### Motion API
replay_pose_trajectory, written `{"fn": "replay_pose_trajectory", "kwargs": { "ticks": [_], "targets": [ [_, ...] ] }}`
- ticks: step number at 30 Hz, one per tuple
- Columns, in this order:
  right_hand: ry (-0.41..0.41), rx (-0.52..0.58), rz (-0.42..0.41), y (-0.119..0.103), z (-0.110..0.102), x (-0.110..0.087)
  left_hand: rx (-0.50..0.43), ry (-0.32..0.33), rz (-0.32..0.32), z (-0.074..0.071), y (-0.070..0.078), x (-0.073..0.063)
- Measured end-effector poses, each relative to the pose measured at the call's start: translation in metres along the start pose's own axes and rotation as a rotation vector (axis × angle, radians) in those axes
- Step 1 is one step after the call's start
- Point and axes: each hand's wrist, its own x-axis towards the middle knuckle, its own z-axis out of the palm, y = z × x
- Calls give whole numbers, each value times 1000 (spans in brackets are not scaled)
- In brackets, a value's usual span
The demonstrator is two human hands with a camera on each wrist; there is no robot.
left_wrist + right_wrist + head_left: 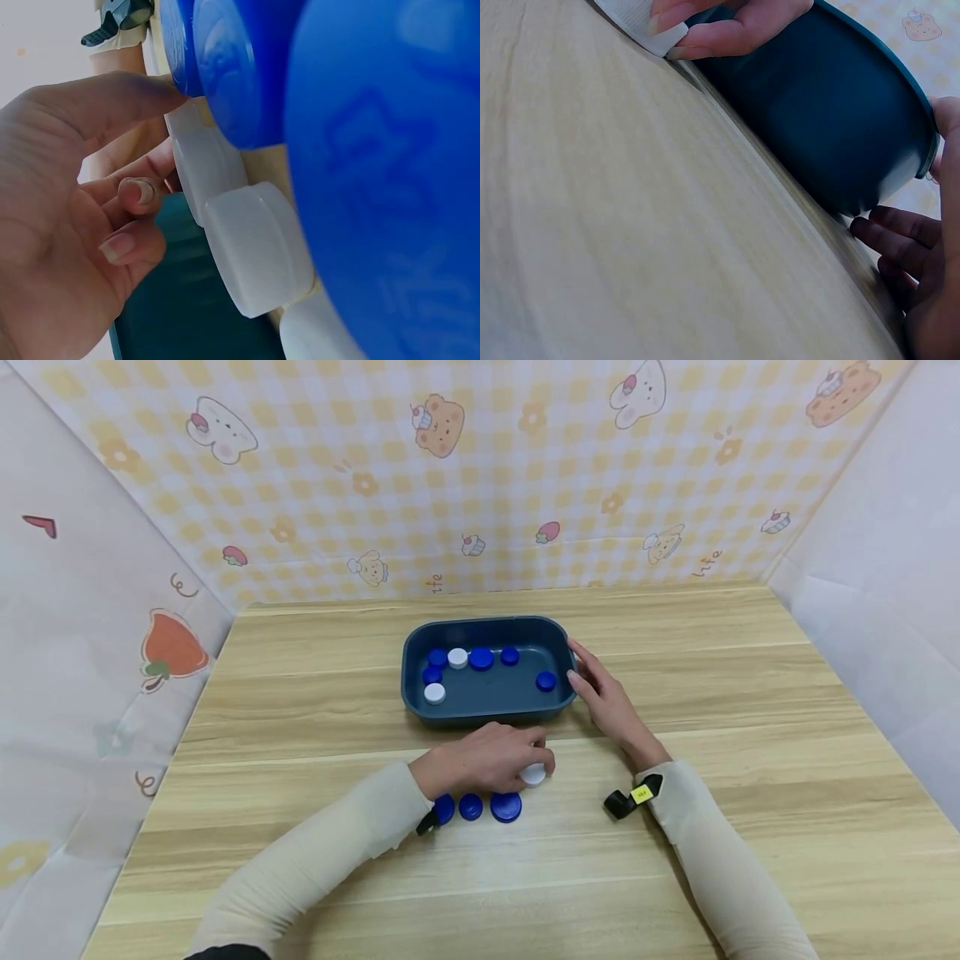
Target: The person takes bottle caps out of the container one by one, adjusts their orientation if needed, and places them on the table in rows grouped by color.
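My left hand (495, 757) pinches a white bottle cap (533, 775) over the table, in front of the container. Ribbing shows on the side of that cap (630, 22) in the right wrist view. Several other white caps (259, 251) stand close beside the left hand in its wrist view; the hand hides them from the head view. Three blue caps (506, 807) lie in a row nearer the body. With thumb and forefinger at the rim, my right hand (611, 706) holds the right end of a dark teal container (487, 721); other fingers (904, 240) rest low against its outer wall.
Inside the container lie several blue caps (482, 658) and two white caps (435, 693), mostly toward its left side. The wood-grain table (315, 677) meets a patterned cloth wall (495, 485) behind. Cloth also hangs at both sides.
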Motion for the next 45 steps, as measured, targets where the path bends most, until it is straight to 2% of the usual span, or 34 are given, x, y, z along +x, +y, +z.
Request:
{"fn": "replay_pose_trajectory", "kwargs": {
  "ticks": [11,15,19,26,30,33,36,40,42,45],
  "targets": [
    [-1,5,2,0,0,0,15,-1,8,-1,0,-1],
    [-4,3,-1,0,0,0,13,25,31,-5,1,-3],
    [-11,6,1,0,0,0,-13,66,52,-19,4,-7],
    [-24,17,-3,2,-1,-1,-17,154,73,-58,2,-3],
    [-30,13,-12,3,-1,0,-35,174,-8,-77,-6,6],
    [-33,12,-15,3,-2,0,-46,178,-84,-85,-16,20],
    [-32,10,-14,2,-2,1,-66,165,-150,-88,-30,34],
    [-30,5,4,1,-1,1,-146,125,-235,-88,-50,50],
    [-29,1,12,1,-1,1,-177,104,-258,-86,-58,56],
    [-19,-5,18,0,-2,0,-195,81,-258,-83,-66,66]
  ]
}}
